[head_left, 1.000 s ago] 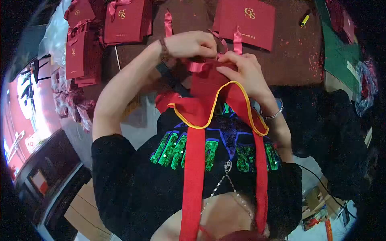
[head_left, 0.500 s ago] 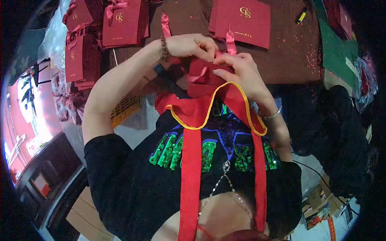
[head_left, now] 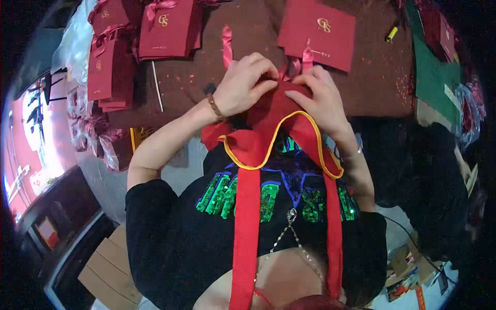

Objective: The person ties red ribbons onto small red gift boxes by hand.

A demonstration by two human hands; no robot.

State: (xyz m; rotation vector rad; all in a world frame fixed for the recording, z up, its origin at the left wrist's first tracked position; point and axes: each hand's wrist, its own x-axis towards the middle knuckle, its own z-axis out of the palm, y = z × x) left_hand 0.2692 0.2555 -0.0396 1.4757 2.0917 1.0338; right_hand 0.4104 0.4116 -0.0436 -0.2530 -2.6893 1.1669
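Observation:
A dark red paper gift bag (head_left: 271, 103) lies in front of me at the table's near edge, partly covered by my hands. A pink satin ribbon (head_left: 294, 66) comes up at its top edge. My left hand (head_left: 245, 82), with a bead bracelet at the wrist, is closed in a pinch at the ribbon on the bag's left side. Opposite it, my right hand (head_left: 321, 98) has thumb and forefinger bent around the bag's top right, near the same ribbon. The fingertips partly hide the ribbon between them.
Stacked red bags (head_left: 170, 31) with gold letters stand at the back left, more bags (head_left: 108, 72) beside them. Another red bag (head_left: 320, 33) lies flat ahead. A loose ribbon (head_left: 227, 46), a white stick (head_left: 157, 87) and a yellow marker (head_left: 391, 34) lie on the brown tablecloth (head_left: 377, 77).
My left hand has drawn back to the left and its forearm has lowered. A ribbon loop that showed on the bag's front is out of sight now. My right hand has barely moved.

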